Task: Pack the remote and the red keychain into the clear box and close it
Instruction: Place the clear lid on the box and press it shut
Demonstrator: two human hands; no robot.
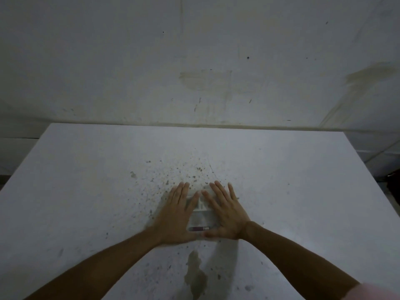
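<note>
Fingers of the left hand (176,213) are spread flat, palm down, pressing the left half of the clear box (202,219). Fingers of the right hand (226,215) are splayed apart the same way on the right half, thumb hooked along the near edge. Neither hand is clamped on anything; both lie open on the lid.

The box sits directly under and between the palms, mid-desk, nearer the front edge than the far edge. Its long axis looks to run front-to-back, away from the person, though the hands hide much of it. The red keychain (198,229) shows through the plastic at the near end, lying crosswise. The remote is probably the pale shape further in; too blurred to confirm.

Both hands are equally near. Likely step: pressing the lid shut. Whether it has latched cannot be told. The white desk (303,191) is stained.
</note>
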